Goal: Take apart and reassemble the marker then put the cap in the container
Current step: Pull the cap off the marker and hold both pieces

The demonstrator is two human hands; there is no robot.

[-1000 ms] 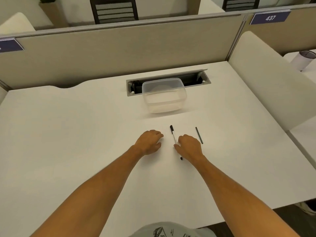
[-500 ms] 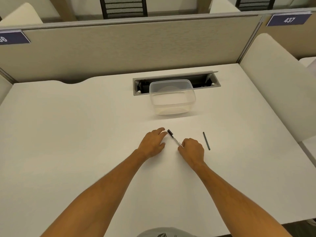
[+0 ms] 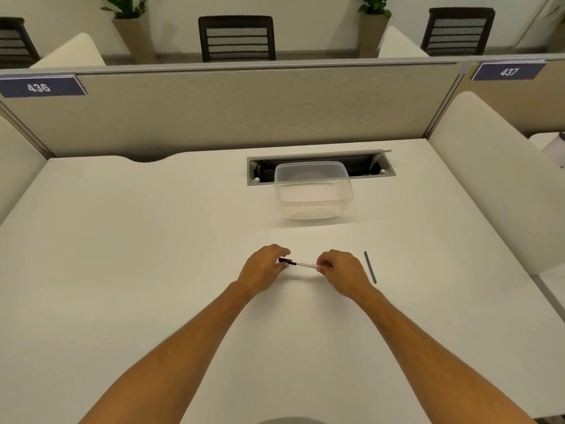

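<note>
- My left hand point(image 3: 265, 268) pinches the black cap point(image 3: 284, 261); my right hand point(image 3: 341, 272) closes its grip on the marker point(image 3: 304, 264), just above the desk point(image 3: 153, 270).
- A thin dark rod point(image 3: 370, 267) lies beside my right hand.
- The container point(image 3: 313, 191) waits beyond; a jerky pull could flick the cap away.
</note>
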